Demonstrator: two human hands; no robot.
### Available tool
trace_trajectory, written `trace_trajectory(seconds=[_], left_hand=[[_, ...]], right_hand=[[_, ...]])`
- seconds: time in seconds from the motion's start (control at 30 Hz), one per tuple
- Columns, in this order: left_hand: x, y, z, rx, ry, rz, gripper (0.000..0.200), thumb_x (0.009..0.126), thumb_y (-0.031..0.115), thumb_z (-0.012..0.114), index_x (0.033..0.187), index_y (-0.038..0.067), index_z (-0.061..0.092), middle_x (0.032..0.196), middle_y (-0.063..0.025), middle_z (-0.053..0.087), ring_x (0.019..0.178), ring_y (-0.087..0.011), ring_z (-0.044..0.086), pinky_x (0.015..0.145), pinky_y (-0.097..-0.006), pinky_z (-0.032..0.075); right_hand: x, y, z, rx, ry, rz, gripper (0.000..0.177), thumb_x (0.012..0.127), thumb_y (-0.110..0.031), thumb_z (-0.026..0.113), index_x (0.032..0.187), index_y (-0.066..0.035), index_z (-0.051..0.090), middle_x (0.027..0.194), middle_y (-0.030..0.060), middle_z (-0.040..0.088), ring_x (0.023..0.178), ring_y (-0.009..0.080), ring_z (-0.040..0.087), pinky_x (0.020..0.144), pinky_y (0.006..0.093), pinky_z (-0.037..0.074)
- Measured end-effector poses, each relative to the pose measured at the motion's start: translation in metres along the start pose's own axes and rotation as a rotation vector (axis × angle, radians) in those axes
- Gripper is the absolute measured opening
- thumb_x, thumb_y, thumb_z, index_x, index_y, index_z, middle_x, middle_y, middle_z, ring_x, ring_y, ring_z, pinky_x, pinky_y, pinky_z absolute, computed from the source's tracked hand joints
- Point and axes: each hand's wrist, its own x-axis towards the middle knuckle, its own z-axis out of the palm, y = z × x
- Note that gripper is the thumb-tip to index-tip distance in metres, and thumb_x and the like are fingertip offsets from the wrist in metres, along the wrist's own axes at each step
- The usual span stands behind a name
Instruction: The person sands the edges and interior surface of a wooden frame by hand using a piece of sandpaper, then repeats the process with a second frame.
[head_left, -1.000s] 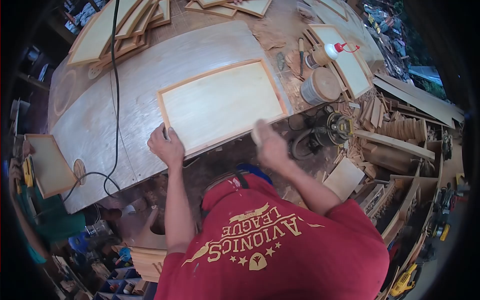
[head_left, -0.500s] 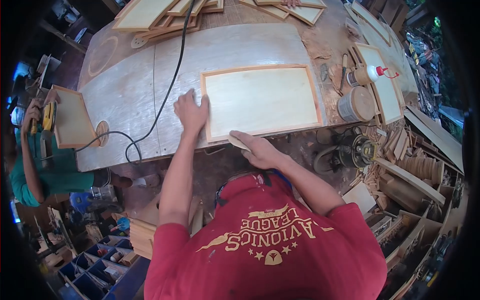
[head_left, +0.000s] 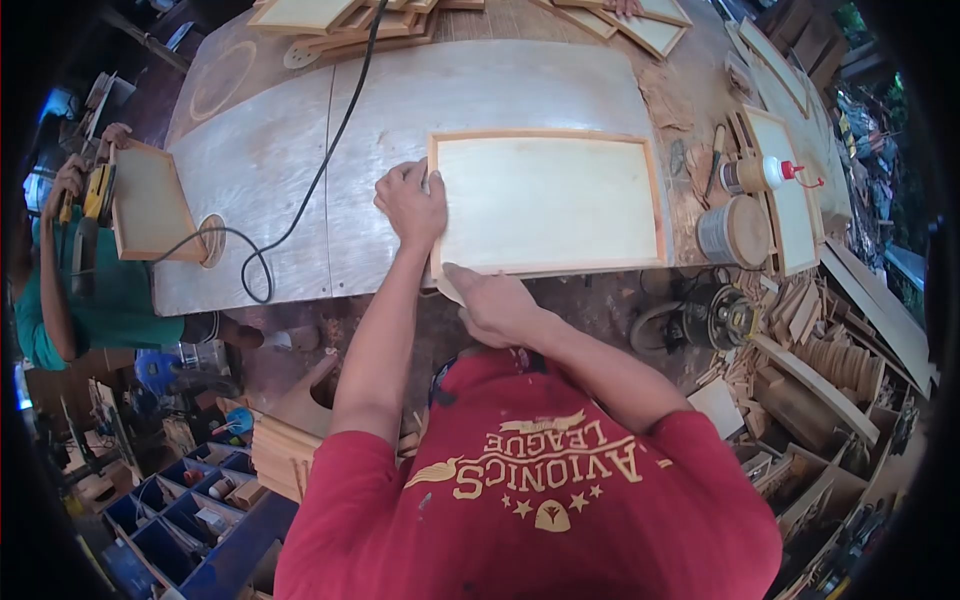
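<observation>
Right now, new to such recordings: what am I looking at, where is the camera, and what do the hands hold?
No machine here: a person works with bare hands. The one picture comes from a camera on that person's head, looking down; the wide lens bends the edges. The red shirt is the wearer's own. The left hand presses on the left edge of a framed panel lying flat on the bench. The right hand holds a small pale pad, perhaps sandpaper, at the panel's near left corner. Also on the bench: a black cable, a glue bottle, a round tin and a stack of panels at the far side. At the left a co-worker in green holds a yellow sander at a second panel.
</observation>
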Motion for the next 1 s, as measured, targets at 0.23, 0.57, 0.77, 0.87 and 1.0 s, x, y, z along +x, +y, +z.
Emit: trace_trajectory(seconds=[0.23,0.57,0.77,0.87,1.0], left_hand=[[0.004,0.004,-0.002,-0.014,-0.016,-0.009,0.036,0.091,0.028,0.068,0.122,0.012,0.076,0.125,-0.009,0.062,0.125,-0.0318,0.045,0.112,-0.0492,0.028],[0.002,0.004,-0.004,-0.001,-0.031,0.007,0.035,0.092,0.027,0.068,0.123,0.013,0.076,0.125,-0.0091,0.062,0.125,-0.0318,0.045,0.113,-0.0495,0.028],[0.003,0.0,0.0,0.036,-0.01,0.028,0.035,0.092,0.028,0.067,0.122,0.013,0.076,0.124,-0.0095,0.063,0.125,-0.0325,0.047,0.112,-0.0507,0.03],[0.003,-0.002,0.005,0.027,-0.001,0.032,0.036,0.091,0.029,0.067,0.122,0.013,0.076,0.123,-0.0095,0.064,0.125,-0.0327,0.047,0.112,-0.0509,0.03],[0.002,-0.008,0.005,0.057,-0.015,0.06,0.036,0.092,0.03,0.066,0.122,0.012,0.076,0.124,-0.0094,0.064,0.124,-0.0331,0.048,0.111,-0.0517,0.031]], right_hand=[[0.002,0.002,-0.02,-0.055,-0.054,-0.017,0.063,0.09,-0.015,0.064,0.145,0.005,0.042,0.118,0.0283,0.068,0.101,0.0457,0.069,0.087,0.0544,0.054],[-0.007,0.0,-0.01,-0.122,0.008,-0.067,0.063,0.088,-0.015,0.062,0.144,0.005,0.043,0.123,0.0278,0.067,0.084,0.0428,0.072,0.072,0.0527,0.056],[-0.03,0.01,0.021,-0.246,0.095,-0.016,0.079,0.083,-0.011,0.062,0.156,0.002,0.036,0.16,0.0221,0.043,0.072,0.0362,0.072,0.064,0.049,0.057],[-0.051,0.021,0.007,-0.314,0.11,0.062,0.074,0.084,-0.014,0.061,0.154,0.0,0.042,0.163,0.0203,0.039,0.075,0.0344,0.074,0.064,0.0469,0.057],[-0.011,0.003,0.046,-0.292,0.141,-0.073,0.077,0.082,-0.013,0.059,0.154,0.006,0.038,0.165,0.0235,0.035,0.07,0.0333,0.073,0.062,0.0459,0.057]])
